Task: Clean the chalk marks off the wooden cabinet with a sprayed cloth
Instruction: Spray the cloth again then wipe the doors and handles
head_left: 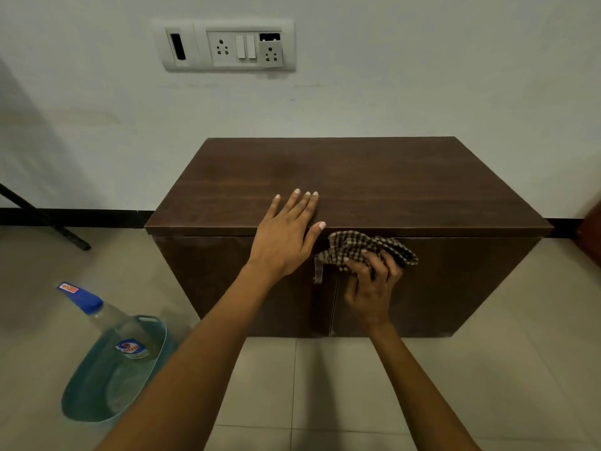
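Observation:
A low dark-brown wooden cabinet [374, 177] stands against the wall, its two front doors shut. My left hand [287, 236] lies flat and open on the front edge of its top, fingers spread. My right hand [374, 281] grips a bunched brown-and-cream checked cloth [361, 247] and presses it against the upper front of the cabinet, just beside the metal door handle [317, 271]. I see no distinct chalk marks on the top; only a faint dull patch shows near its middle.
On the tiled floor at my left stands a teal plastic basin [97, 395] with a clear spray bottle [107, 317], blue-capped, leaning in it. A switch and socket panel [227, 45] is on the wall above. A black stand leg [45, 219] crosses the far left.

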